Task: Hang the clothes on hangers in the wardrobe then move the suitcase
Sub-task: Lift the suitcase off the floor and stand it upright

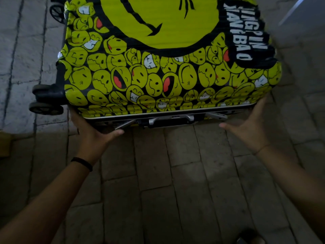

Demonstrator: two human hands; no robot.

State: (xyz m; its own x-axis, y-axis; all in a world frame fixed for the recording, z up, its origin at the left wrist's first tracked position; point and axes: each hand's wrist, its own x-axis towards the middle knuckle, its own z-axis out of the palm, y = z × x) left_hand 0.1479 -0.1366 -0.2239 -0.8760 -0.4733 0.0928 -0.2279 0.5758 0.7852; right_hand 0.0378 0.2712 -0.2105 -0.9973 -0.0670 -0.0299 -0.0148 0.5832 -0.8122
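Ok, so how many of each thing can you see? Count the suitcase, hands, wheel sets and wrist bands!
Suitcase: 1
Hands: 2 (left hand, right hand)
Wheel sets: 2 (near wheel set, far wheel set)
Wrist bands: 2 (black band, thin band)
Total: 7

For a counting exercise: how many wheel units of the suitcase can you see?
2. One wheel unit at the suitcase's top-left corner, another at its lower-left corner, near the left hand. Others may be hidden underneath.
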